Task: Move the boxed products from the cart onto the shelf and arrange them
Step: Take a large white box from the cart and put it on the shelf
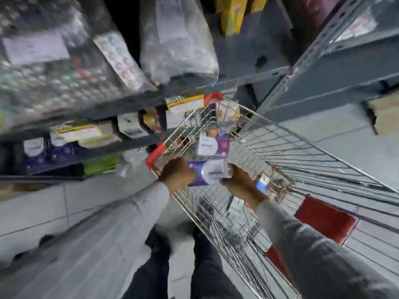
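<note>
Both hands were clamped on one purple-and-white box [206, 172] held over the near end of the wire cart [280, 152]: the left hand [177, 174] gripped its end at nine o'clock and the right hand [241, 186] its end at three o'clock. A second box [212, 146] of the same kind lay in the cart just beyond, at twelve o'clock. The shelf [121, 108] stood at about ten o'clock, with similar purple boxes [43, 152] on a lower tier.

To do this step well, I would judge that the box should be lifted clear of the cart rim, kept level, and set flush against the matching stock with its printed face outward.

The print on both boxes was too blurred to read, as were the yellow shelf tags [185, 103].
</note>
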